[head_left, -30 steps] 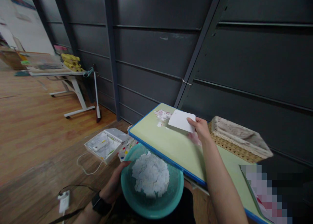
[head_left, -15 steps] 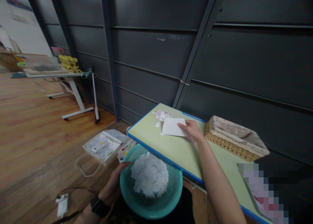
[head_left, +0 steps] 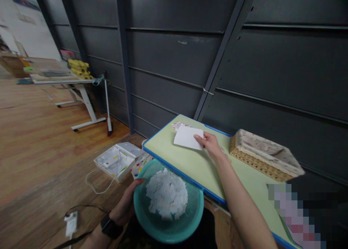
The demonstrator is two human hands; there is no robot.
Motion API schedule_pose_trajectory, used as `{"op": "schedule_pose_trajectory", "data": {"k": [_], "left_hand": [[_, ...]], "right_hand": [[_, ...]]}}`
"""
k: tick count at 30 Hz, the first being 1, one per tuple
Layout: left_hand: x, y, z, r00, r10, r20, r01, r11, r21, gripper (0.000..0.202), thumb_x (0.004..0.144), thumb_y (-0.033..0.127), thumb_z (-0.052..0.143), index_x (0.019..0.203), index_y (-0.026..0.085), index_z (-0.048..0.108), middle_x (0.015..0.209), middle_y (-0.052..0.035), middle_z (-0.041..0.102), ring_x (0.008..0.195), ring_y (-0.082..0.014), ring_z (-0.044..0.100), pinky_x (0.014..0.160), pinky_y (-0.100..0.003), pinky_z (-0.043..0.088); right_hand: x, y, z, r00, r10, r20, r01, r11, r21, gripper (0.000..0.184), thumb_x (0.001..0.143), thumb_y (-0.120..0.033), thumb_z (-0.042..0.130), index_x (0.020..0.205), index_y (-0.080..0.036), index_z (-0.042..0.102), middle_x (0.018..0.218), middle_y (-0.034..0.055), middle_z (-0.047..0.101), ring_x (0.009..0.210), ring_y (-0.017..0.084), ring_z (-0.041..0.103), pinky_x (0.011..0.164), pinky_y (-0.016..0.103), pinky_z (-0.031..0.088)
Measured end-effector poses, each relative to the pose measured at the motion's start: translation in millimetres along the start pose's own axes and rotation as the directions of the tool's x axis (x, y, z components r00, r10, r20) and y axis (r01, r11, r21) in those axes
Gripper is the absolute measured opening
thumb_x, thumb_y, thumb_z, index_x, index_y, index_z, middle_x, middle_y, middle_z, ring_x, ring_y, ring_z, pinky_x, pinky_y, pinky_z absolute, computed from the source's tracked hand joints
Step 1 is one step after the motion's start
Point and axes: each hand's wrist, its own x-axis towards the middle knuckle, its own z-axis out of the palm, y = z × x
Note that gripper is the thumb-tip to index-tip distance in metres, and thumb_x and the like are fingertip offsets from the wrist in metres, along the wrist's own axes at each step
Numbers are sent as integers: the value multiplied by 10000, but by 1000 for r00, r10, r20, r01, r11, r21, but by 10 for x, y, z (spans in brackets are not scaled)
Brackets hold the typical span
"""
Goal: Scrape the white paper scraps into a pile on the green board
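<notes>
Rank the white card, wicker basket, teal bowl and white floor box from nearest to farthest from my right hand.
1. white card, held in the right hand.
2. wicker basket, on the table to its right.
3. teal bowl, below the table edge, left.
4. white box, on the floor, far left.

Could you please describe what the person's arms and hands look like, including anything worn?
The left hand and right hand are bare, ungloved, with no sleeves in view. A black watch-like band circles the left wrist; the right wrist and forearm wear nothing.
</notes>
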Motion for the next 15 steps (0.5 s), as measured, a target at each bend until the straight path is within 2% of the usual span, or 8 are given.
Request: {"op": "schedule_pose_trajectory", "data": {"k": [2,4,10,15], "left_hand": [[12,-7,-20,1000,-5,4,5,1000,9,97,765,238,627,788,144,635,594,-13,702,527,-159,624,536,-280,504],[21,-12,-34,1000,-5,7,5,1000,6,96,766,232,629,800,142,632,599,-11,703,533,-156,624,549,-279,510],[21,-7,-23,1000,-2,18,2,1000,-12,86,761,218,638,802,145,619,593,-2,701,514,-145,611,531,-270,504],[-34,25,47,999,-26,-25,26,1000,-4,94,777,228,607,828,151,618,605,-10,709,520,-168,631,533,-291,511]], "right_hand": [[71,82,-4,980,-89,-175,81,995,-55,535,635,-561,675,914,-104,672,781,58,674,624,138,530,551,240,379],[118,152,14,965,-152,-212,127,984,-127,512,668,-558,639,909,-107,671,810,64,676,661,151,538,587,249,390],[125,239,138,967,-203,-158,140,930,-340,427,727,-549,569,757,-130,647,653,18,603,589,132,457,534,231,317],[114,216,65,979,-181,-92,149,947,-283,424,705,-525,606,805,-117,666,692,27,622,610,140,476,547,233,330]]}}
